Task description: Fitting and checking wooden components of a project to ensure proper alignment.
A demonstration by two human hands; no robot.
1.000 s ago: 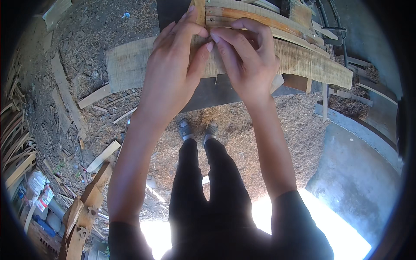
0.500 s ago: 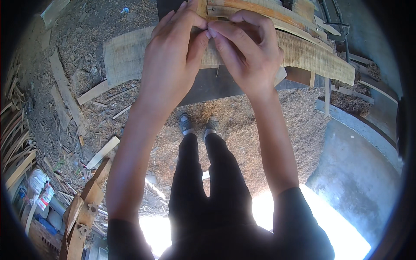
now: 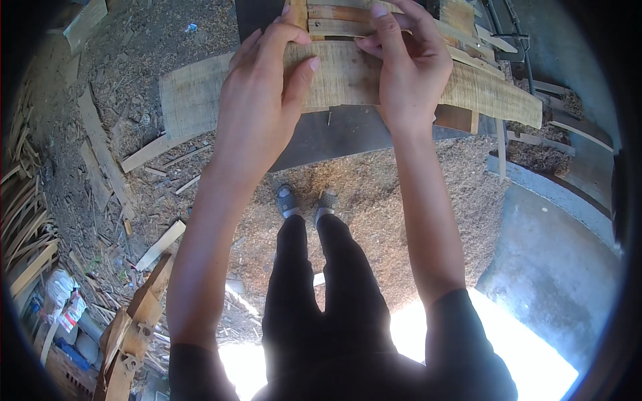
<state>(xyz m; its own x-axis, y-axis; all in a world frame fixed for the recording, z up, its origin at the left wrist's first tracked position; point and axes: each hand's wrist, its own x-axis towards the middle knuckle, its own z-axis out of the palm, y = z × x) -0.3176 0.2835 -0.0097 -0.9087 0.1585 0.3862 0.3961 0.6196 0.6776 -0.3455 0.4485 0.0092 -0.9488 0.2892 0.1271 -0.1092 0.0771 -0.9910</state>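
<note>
Left hand (image 3: 261, 97) is spreading thumb and forefinger apart over a board (image 3: 344, 80) lying across a dark surface (image 3: 328, 140); right hand (image 3: 416, 77) is curling near slats (image 3: 338, 27), its hold impossible to tell

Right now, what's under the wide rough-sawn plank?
A dark flat panel and, toward the right, a brown wood piece show past the near edge of the plank. Whatever lies directly beneath it is hidden.
</note>
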